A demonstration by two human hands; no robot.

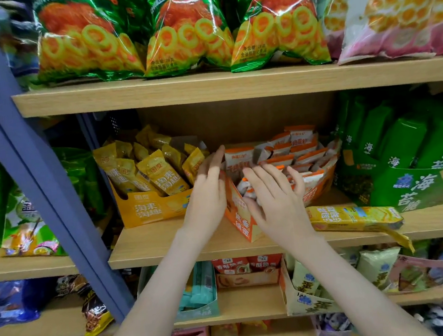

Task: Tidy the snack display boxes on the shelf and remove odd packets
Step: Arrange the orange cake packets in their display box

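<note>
Since both my hands are at the middle shelf [168,243], I judge the step to be squaring up the orange display box [243,221], which sits skewed at centre frame with one corner poking toward the shelf's front edge. My left hand [208,188] lies flat, fingers straight and together, along the box's left wall, in the gap beside the yellow display box [151,207]. It grips nothing. My right hand [277,197] hovers over the box's front opening, fingers spread and lightly bent above the packets, and I can see nothing pinched in it.

It looks like thin printed card, light and easily bowed; its right wall already bulges outward. I would push it low on the walls with flat palms rather than squeeze the rim, which would likely buckle.

Just right of my right wrist, a long yellow packet [355,217] lies flat on the bare shelf, its tail hanging over the edge. It belongs to neither box, so it is likely an odd one. It looks glossy and slippery, possibly brittle inside, so I would take it around the middle.

Farther in, the orange-and-white packets [298,153] lie jumbled, small, soft, crinkly and light. In the upper frame, puffy ring-snack bags [183,36] stand on the shelf above.
</note>
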